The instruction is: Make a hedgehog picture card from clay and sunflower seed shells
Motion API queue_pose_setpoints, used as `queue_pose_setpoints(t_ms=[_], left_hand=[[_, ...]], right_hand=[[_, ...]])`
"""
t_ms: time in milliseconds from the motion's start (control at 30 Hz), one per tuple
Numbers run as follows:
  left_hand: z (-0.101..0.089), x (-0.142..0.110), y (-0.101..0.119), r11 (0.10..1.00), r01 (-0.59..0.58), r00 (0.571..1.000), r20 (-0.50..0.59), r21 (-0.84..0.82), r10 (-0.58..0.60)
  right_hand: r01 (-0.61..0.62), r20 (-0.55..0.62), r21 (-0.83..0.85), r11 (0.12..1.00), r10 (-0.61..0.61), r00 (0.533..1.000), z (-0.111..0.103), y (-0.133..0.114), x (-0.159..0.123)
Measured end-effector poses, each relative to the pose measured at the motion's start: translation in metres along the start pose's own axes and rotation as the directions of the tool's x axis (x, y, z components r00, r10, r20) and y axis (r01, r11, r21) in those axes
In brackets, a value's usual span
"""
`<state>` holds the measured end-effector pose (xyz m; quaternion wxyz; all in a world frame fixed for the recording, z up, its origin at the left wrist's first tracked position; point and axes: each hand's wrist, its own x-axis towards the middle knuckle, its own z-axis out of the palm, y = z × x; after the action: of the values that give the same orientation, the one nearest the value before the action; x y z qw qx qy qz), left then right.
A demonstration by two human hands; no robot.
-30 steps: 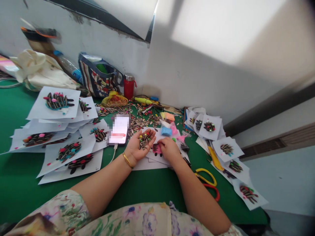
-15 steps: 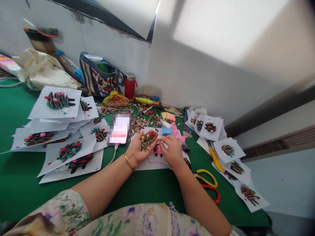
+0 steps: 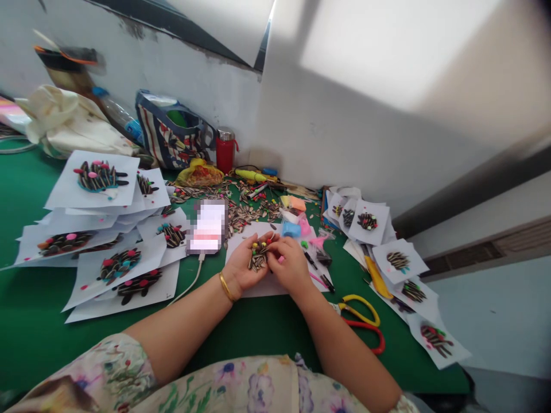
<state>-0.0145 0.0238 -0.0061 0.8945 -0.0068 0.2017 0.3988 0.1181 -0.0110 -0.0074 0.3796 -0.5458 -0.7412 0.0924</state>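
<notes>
My left hand (image 3: 241, 267) is cupped palm up and holds a small heap of striped sunflower seeds (image 3: 258, 261) with a few coloured balls among them. At the heap's right edge, my right hand (image 3: 289, 264) has its thumb and fingers drawn together. Whatever its fingertips pinch is too small to make out. Beneath both hands lies white paper (image 3: 236, 246). A bit of pink clay (image 3: 281, 260) shows by my right fingers, and the rest of the pink shape on the paper is hidden.
Seed pictures on paper are stacked at left (image 3: 92, 195) and right (image 3: 400, 261). A phone (image 3: 207, 226) on a cable stands near my left hand. Scissors (image 3: 361, 312) lie right of my right forearm. Loose seeds (image 3: 241, 212), a red flask (image 3: 225, 150) and clay packets (image 3: 291, 229) sit behind.
My right hand has moved left and closer to my left palm, from over the pink shape to the seed heap. Its fingers now cover most of that shape.
</notes>
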Motion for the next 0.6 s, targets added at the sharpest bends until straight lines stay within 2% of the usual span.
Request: queue_pose_setpoints(t_ms=[267,500,600], left_hand=[[0.0004,0.0007,-0.0008,0.999,0.028,1.0,0.009,-0.018,-0.028],[0.0004,0.0005,-0.0012,0.999,0.038,0.999,0.001,0.0,-0.038],[-0.0006,0.0011,-0.0013,0.999,0.041,0.999,0.015,-0.004,-0.041]], right_hand=[[0.047,-0.046,-0.036,0.998,-0.049,0.998,-0.0018,-0.0027,-0.0009],[0.059,0.03,-0.085,0.995,-0.057,0.998,-0.0029,-0.0018,0.0004],[0.068,0.02,-0.071,0.995,-0.067,0.998,-0.0035,-0.003,0.0]])
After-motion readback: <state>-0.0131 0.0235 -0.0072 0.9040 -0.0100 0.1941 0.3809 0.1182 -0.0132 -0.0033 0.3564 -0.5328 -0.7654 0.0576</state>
